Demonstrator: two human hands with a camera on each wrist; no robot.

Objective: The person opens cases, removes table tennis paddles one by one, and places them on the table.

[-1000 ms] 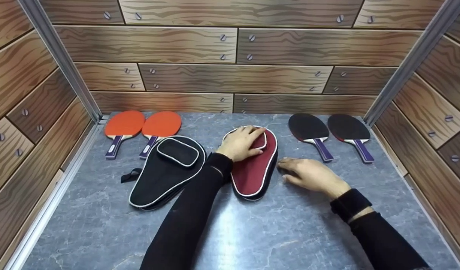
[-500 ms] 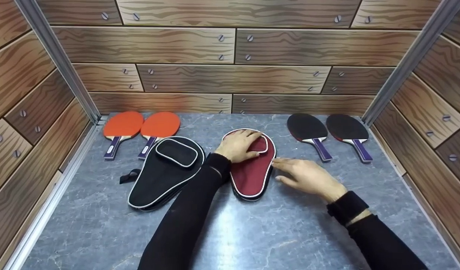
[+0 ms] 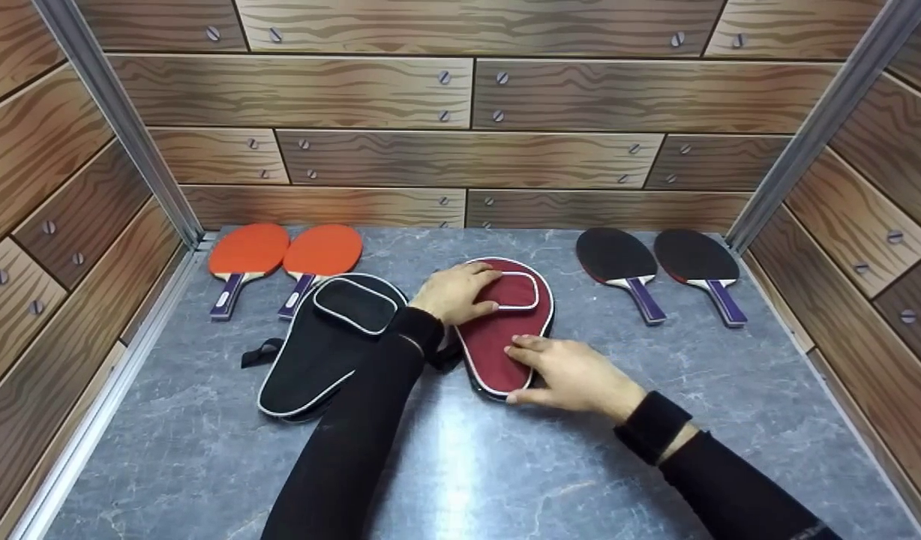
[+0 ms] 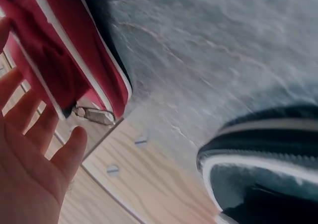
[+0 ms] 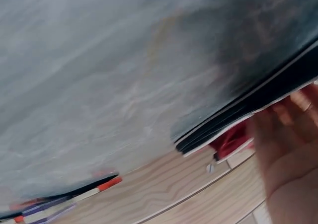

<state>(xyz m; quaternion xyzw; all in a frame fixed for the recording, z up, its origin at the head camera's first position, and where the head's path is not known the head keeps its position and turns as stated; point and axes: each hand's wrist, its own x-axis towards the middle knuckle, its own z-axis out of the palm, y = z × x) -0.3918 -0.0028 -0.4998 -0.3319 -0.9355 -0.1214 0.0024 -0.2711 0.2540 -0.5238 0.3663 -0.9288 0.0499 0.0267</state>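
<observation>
A red table tennis bat case (image 3: 498, 349) with white piping lies on the table, its narrow end toward me. My left hand (image 3: 454, 294) is over its upper left side, fingertips at the left end of its small pocket (image 3: 519, 292). In the left wrist view the fingers of this hand (image 4: 30, 169) are spread and relaxed beside the pocket, and a metal zip pull (image 4: 95, 115) shows at its end. My right hand (image 3: 569, 375) reaches over the case's narrow lower part, fingers extended, thumb near the bottom tip. The right wrist view shows this hand (image 5: 290, 159) above the case's dark side.
A black bat case (image 3: 303, 367) lies left of the red one, partly under my left forearm. Two orange-faced bats (image 3: 249, 247) (image 3: 325, 249) lie at the back left, two black-faced bats (image 3: 616, 253) (image 3: 697, 255) at the back right. Wood-patterned walls (image 3: 468, 157) enclose the grey table (image 3: 205, 465).
My left hand has slid left across the pocket, uncovering more of it. My right hand has moved left and toward me, from beside the red case to over its lower part.
</observation>
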